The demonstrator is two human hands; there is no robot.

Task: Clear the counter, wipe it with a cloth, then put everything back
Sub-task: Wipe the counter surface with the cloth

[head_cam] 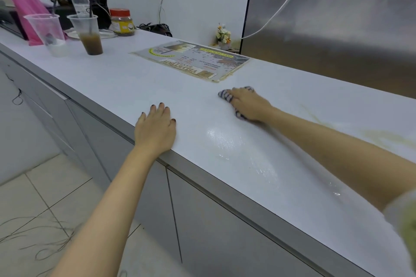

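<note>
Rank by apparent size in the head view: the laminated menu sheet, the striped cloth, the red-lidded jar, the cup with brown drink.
1. Laminated menu sheet
2. Cup with brown drink
3. Red-lidded jar

The striped cloth is mostly hidden under the right hand, so its rank is unsure.

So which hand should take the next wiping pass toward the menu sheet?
Right. The right hand already presses the cloth just short of the menu sheet; the left hand lies flat and empty at the counter edge.
</note>
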